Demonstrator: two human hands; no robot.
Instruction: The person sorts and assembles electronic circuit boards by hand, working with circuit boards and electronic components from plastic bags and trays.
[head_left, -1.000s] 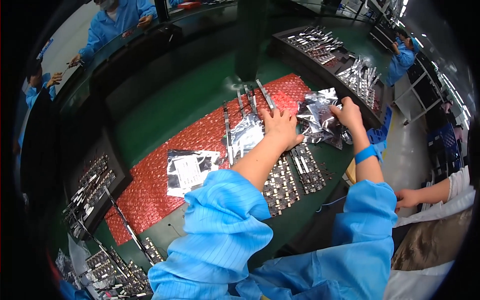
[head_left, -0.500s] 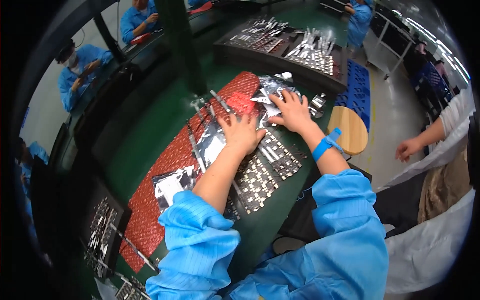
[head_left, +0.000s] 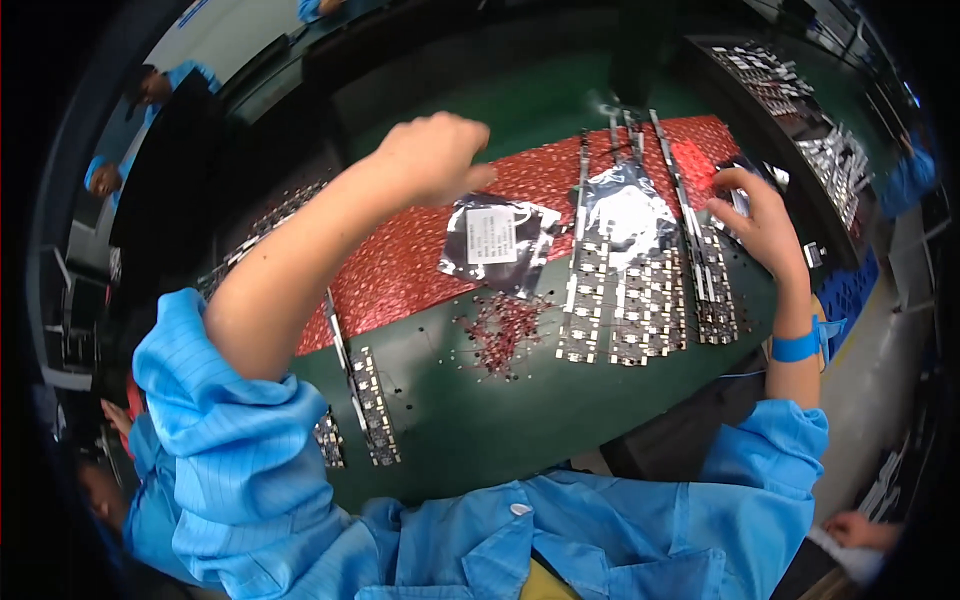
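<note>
My left hand [head_left: 435, 158] hovers over red bubble wrap [head_left: 390, 260], its fingers bent and its thumb apart from them, with nothing visible in it. Just below it lies a silver anti-static bag [head_left: 530, 240] with a white label. At the right, my right hand [head_left: 765, 225] curves thumb and forefinger apart beside a dark shiny bag [head_left: 740, 197]; its other fingers are partly hidden. Between the hands, a clear shiny bag [head_left: 628, 215] rests across rows of small circuit-board strips [head_left: 645, 310]. A pile of small red-and-black wired parts [head_left: 503, 335] is on the green table.
More board strips [head_left: 372, 405] lie at the left on the green tabletop [head_left: 480, 430]. A dark tray [head_left: 740, 85] of strips stands at the far right. A blue pallet [head_left: 850, 305] is on the floor beyond. Several people in blue are around, and another person's hand [head_left: 860, 530] shows lower right.
My view has swung left. My left hand has lifted off the bags and strips and moved left; my right hand has drawn away from the bags, its spread fingers now curved.
</note>
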